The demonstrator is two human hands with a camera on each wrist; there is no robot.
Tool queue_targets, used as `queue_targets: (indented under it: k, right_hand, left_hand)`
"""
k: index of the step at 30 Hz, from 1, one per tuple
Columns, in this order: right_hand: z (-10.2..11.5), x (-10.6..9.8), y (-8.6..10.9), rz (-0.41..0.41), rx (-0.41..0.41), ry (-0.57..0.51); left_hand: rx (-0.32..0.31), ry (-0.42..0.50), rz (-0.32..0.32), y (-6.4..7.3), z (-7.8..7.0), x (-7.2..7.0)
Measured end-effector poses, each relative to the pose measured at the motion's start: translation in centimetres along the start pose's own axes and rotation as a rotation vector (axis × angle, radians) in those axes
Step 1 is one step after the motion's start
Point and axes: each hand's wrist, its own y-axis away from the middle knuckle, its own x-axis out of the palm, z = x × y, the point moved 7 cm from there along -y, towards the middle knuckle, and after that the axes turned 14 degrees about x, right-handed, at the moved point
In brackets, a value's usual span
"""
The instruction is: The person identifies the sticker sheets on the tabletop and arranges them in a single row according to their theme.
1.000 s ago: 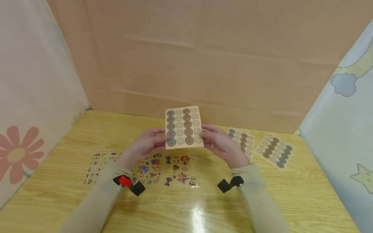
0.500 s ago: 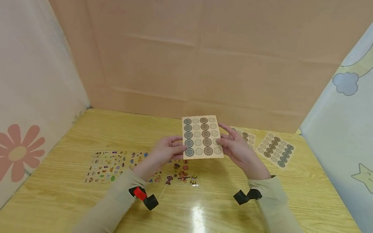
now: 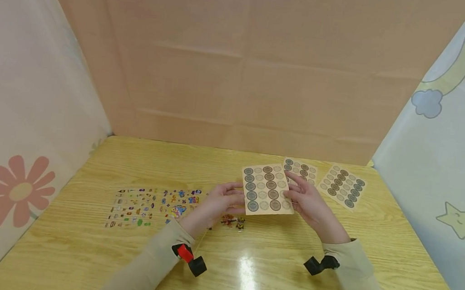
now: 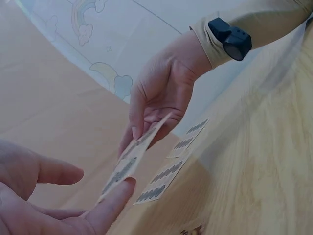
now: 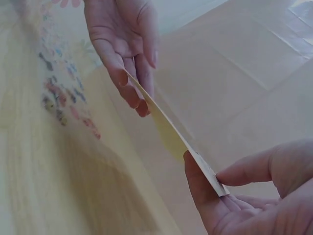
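A cream sticker sheet [image 3: 267, 188] printed with rows of round grey and brown seals is held tilted above the table in the head view. My right hand [image 3: 311, 206] pinches its right edge, thumb on the printed face and fingers behind, as the right wrist view also shows. At the opposite edge, my left hand [image 3: 215, 205] has its fingers against the back of the sheet. Its thumb [image 4: 61, 171] stands off the sheet in the left wrist view, and the fingers are extended rather than curled.
Two similar seal sticker sheets lie at the back right, one [image 3: 288, 162] partly behind the held sheet, the other [image 3: 342, 186] farther right. Clear sheets of small colourful stickers [image 3: 131, 207] lie left of centre on the wooden table [image 3: 287, 277]. A tan backdrop [image 3: 238, 72] rises behind.
Both hands have carried the sticker sheet right and nearer to me, lower over the table. My left thumb has come off the front of the sheet.
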Motion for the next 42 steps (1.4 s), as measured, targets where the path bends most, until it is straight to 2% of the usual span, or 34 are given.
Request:
queue_targets:
  k: [5,8,12,19,29,38,42]
  right_hand:
    - [-1.8,-1.0,0.5,-0.03,0.032,0.014]
    - [-2.6,-1.5,0.8,-0.047,0.039,0.036]
    - [-3.7,-1.7,0.8,-0.041,0.056,0.034]
    - [-4.9,-1.9,1.0,-0.016,0.079,0.008]
    - [-5.5,-2.4,1.3,-0.057,0.108,0.046]
    - [-5.6,-2.2,1.5,0.028,0.106,0.08]
    - [-5.2,-2.0,2.0,0.013,0.122,0.125]
  left_hand:
    - [-0.07,0.06,0.057,0.3,1.0,1.1]
    - [-0.097,0.052,0.082,0.5,1.4,1.4]
    - [-0.125,0.053,0.085,0.6,2.0,1.6]
    - [-0.141,0.074,0.088,1.1,2.5,2.3]
    - [-0.14,0.067,0.084,1.8,2.4,3.1]
    - [-0.166,0.065,0.07,2.5,2.0,3.5]
    - [-0.17,0.041,0.072,2.7,1.9,3.6]
